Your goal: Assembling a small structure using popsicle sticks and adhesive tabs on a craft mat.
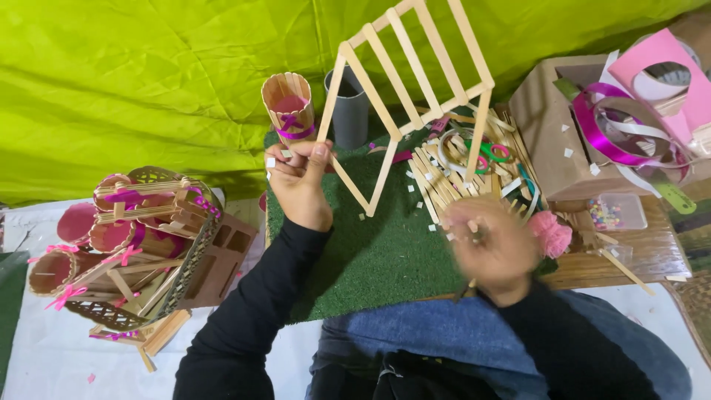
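A ladder-like frame of craft sticks [415, 81] is held tilted above the green turf mat [378, 252] near the far edge of the worktop [644, 255]; its lower left rail is pinched in the grip of the left hand [300, 178], the fingers closed round the stick. The frame is judged well advanced: two long rails joined by several cross sticks, with further legs already fixed at an angle below; what is left to be added cannot be told for certain. The right hand [492, 241] is blurred near the near edge of the mat; something small seems to be held in it, but whether its grip is pressed together cannot be told. A pile of loose craft sticks [441, 181] lies just beside the frame, so material is judged to be still at hand; a stick-walled cup with a pink bow [289, 104] and a grey tube [349, 111] stand at the mat's far corner; finished stick baskets [133, 244] are heaped well apart at the left; a cardboard box with magenta ribbon [585, 126] stands at the right.
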